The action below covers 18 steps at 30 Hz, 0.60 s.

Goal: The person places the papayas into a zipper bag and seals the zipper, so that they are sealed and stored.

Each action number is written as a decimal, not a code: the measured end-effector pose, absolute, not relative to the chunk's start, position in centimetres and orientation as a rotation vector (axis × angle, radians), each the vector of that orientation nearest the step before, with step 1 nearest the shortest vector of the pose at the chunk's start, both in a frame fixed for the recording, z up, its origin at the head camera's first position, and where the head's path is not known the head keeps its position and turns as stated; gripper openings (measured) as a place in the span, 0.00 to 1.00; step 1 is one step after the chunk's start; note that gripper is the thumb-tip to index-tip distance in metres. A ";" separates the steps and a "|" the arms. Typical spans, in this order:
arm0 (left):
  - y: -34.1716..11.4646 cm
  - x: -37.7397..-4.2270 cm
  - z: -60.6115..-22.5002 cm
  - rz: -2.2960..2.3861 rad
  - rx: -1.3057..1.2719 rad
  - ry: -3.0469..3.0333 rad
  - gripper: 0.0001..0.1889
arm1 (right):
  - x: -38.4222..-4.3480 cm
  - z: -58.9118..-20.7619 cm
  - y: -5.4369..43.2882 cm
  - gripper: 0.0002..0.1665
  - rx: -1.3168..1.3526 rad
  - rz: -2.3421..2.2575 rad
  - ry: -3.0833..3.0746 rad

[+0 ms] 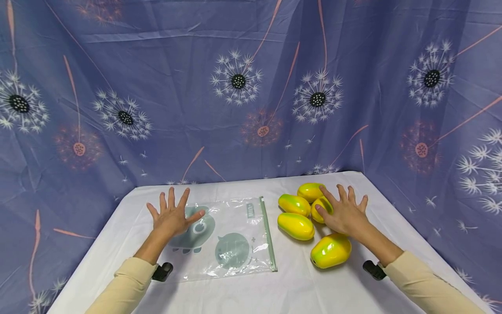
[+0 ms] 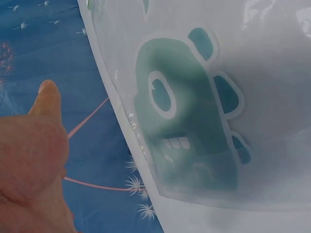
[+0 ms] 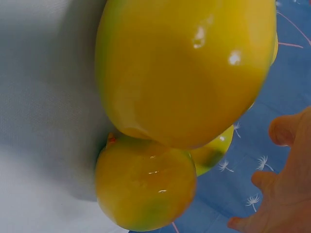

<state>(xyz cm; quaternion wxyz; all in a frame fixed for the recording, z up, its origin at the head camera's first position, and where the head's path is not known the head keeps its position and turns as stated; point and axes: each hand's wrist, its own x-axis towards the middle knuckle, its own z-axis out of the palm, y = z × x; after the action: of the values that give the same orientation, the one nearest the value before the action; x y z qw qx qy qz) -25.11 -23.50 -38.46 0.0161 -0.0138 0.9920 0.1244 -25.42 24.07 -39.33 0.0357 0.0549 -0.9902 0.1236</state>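
Bag: the clear printed bag [image 1: 231, 246] lies flat on the left and middle of the white table [image 1: 219, 296]. It should be light, limp and somewhat slippery, since thin film creases and slides easily. Preferred hold points: the green strip [image 1: 269, 235] along its right edge, which looks stiffer than the film, with one layer pinched on each side.

Fruits: five glossy yellow-green fruits [image 1: 296, 226] are grouped right of the strip, apart from the bag. Expect firm, smooth, rounded bodies that may roll or slip; weight cannot be judged from appearance. Take hold around the middle, thumb opposed to fingers. The front fruit [image 1: 330, 253] stands nearest the person and offers the freest access.

Left hand [image 1: 170, 219]: fingers spread, holding nothing, over the bag's left end. The forearm angles inward from the lower left.

Right hand [image 1: 345, 216]: fingers spread, gripping nothing, at the right side of the fruits. The thumb and forefinger overlap the rear fruits in the head view; contact there cannot be told. The forearm enters from the lower right.
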 end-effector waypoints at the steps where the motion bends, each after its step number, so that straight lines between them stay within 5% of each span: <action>1: -23.5 -25.1 -38.5 0.387 -0.043 3.085 0.52 | -25.4 -39.3 24.1 0.46 0.167 0.384 -3.039; 18: -22.4 -25.2 -38.5 0.380 0.005 3.083 0.52 | -25.4 -39.2 24.2 0.46 0.186 0.356 -3.015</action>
<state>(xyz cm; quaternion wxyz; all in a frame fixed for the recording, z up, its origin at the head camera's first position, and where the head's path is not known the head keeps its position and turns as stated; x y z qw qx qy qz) -25.22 -22.43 -38.48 0.0175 0.0017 0.9923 0.1224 -25.41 24.17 -39.20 0.0498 0.0612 -0.9900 0.1169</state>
